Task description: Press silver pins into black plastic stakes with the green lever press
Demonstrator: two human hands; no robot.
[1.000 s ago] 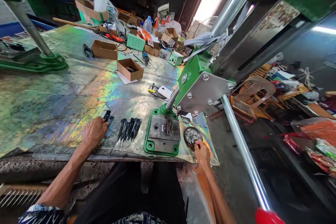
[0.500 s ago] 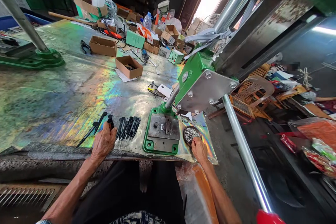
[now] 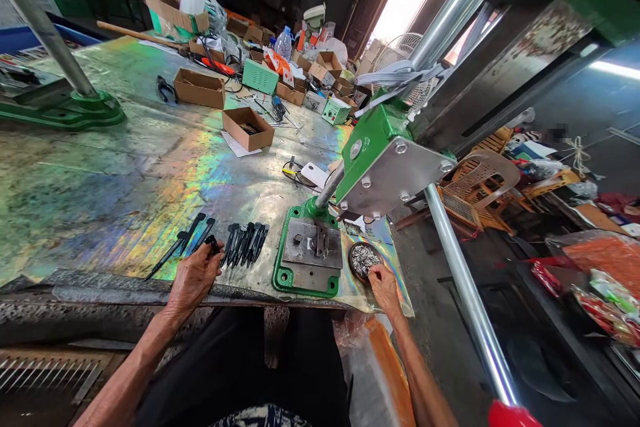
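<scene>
My left hand [image 3: 196, 275] is closed on a small black plastic piece [image 3: 214, 244] that sticks up past the fingertips. Just beyond it lie a few slim black strips [image 3: 181, 237], and to its right sits a row of several more black pieces [image 3: 245, 245]. My right hand [image 3: 384, 288] is at the near rim of a round dish [image 3: 353, 268] full of tiny silvery metal parts [image 3: 364, 257]. Its thumb and fingers are pinched together; whatever is between them is too small to make out. Between my hands stands a green hand press with a steel base plate [image 3: 295, 252].
The press head [image 3: 380, 173] leans over the right side, with a long red-tipped lever [image 3: 465, 293]. Further back are an open cardboard box [image 3: 260, 140], pliers [image 3: 166, 88] and heaped clutter. A second green press base [image 3: 95, 110] stands at left.
My left hand has drawn slightly back towards me with the black piece, exposing a strip behind it. My right hand has shifted slightly right at the dish. The view has tilted a little.
</scene>
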